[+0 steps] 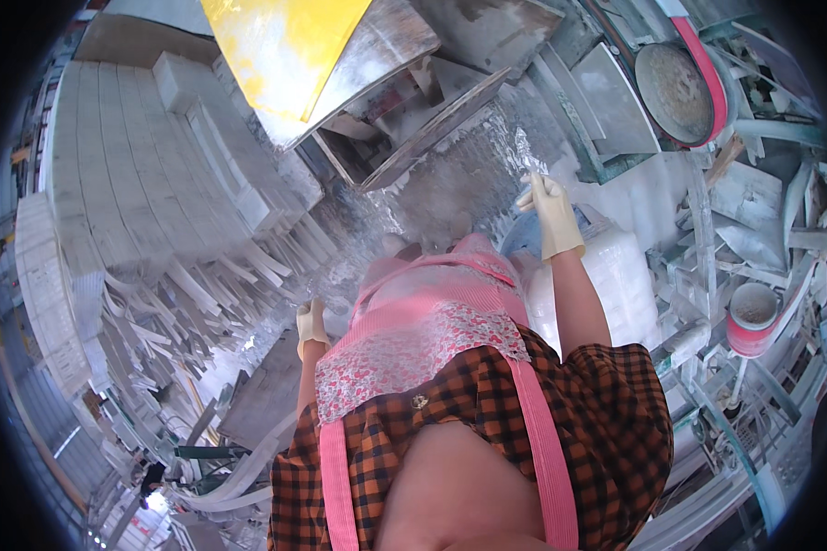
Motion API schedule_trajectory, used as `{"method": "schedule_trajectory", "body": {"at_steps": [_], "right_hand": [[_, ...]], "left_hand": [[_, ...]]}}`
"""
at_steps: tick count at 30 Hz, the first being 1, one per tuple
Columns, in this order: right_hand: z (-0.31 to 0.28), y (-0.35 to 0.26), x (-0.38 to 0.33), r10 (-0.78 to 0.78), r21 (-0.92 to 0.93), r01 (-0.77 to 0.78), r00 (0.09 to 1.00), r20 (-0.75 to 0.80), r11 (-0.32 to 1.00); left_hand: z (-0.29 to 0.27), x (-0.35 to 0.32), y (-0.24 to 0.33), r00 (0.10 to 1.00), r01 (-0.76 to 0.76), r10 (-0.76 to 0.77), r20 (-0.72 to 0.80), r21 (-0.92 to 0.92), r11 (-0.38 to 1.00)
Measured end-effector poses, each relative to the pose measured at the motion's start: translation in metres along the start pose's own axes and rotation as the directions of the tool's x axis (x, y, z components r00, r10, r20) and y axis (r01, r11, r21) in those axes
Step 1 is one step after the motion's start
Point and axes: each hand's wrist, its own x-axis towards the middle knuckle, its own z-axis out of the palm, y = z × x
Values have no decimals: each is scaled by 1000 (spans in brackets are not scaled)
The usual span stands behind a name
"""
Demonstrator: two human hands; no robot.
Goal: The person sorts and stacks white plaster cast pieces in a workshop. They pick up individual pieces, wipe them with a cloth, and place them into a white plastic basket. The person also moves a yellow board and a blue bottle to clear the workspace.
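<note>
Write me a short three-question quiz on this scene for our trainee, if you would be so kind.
1. Which is higher in the picture, the left hand or the right hand?
2. True or false: both hands are bare.
3. What colour is the band curving along the round disc at upper right? A) blue B) pinkish red C) yellow

Key:
1. The right hand.
2. False; both wear pale gloves.
3. B.
</note>
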Motion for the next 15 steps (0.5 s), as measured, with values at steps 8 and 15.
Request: {"method": "schedule_trajectory", "body": {"at_steps": [8,15], "right_hand": [[-19,75,-13,69,-61,-71,997,-25,996],[-16,87,-35,167,-177,-172,985,-43,969]], "left_hand": [[-11,15,1,992,-127,126,-15,-120,985],[-17,55,-5,989,-146,136,-51,-305,941]]}}
